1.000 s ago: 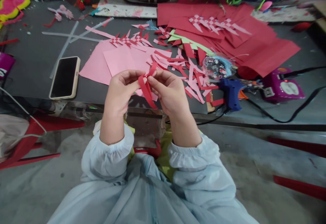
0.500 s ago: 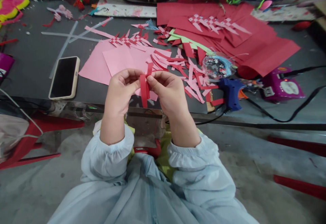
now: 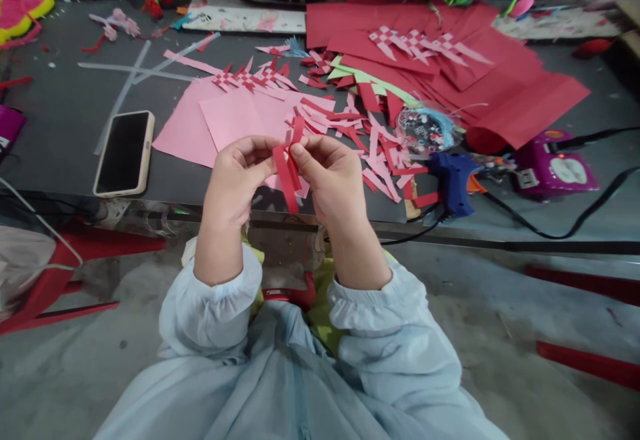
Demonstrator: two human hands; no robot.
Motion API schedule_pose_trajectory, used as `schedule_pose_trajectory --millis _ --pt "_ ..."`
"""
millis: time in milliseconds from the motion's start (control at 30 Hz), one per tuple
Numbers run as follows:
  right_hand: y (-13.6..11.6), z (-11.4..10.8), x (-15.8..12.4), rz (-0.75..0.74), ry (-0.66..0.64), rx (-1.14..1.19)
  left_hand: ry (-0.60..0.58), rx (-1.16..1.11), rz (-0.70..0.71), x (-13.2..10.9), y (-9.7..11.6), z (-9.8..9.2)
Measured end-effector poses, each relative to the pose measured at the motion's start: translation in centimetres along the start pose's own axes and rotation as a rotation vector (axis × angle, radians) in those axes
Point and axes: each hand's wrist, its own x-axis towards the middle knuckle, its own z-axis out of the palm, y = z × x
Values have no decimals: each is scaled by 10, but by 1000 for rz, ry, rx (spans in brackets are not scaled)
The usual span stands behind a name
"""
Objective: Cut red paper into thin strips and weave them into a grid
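Between my two hands, just above the table's front edge, are red paper strips (image 3: pixel 287 180), folded or crossed over each other. My left hand (image 3: pixel 241 172) pinches them from the left with thumb and fingertips. From the right, my right hand (image 3: pixel 331 170) grips the same strips, its thumb pressed near the crossing. One strip end points up and longer ends hang down. Exactly how the strips interlock is hidden by my fingers. Behind my hands lie pink paper sheets (image 3: pixel 185 123) and a heap of red and pink paper scraps (image 3: pixel 383 157).
A phone (image 3: pixel 124 153) lies to the left, near clear glue sticks (image 3: pixel 120 103). Woven paper fish (image 3: pixel 245 80) rest on the pink sheets. At right are a blue glue gun (image 3: pixel 454 183) with a cord, a purple box (image 3: pixel 555 167), a bead container (image 3: pixel 426 130) and red paper sheets (image 3: pixel 530 93).
The hanging red strip ends have tilted, their lower ends swinging slightly to the right, and the upper end leans right too. Both hands keep their pinch in nearly the same place.
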Motion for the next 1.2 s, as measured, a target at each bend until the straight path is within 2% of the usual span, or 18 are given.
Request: schedule_pose_trajectory --millis 133,367,533,800,1033,1200 --pt "-1 -1 0 -20 -1 -3 -28 31 -27 -1 0 -1" --pt "-6 -2 -2 72 -85 -16 23 9 -2 1 -1 -3" --pt "-4 1 -1 83 -40 64 -7 -20 32 0 -2 -2" --pt "-1 2 -1 79 -20 159 34 -56 72 2 -1 1" --pt "-9 -2 -2 227 -147 109 61 -63 85 3 0 -3" --pt "-9 -2 -2 263 -149 97 63 -49 65 2 2 -2"
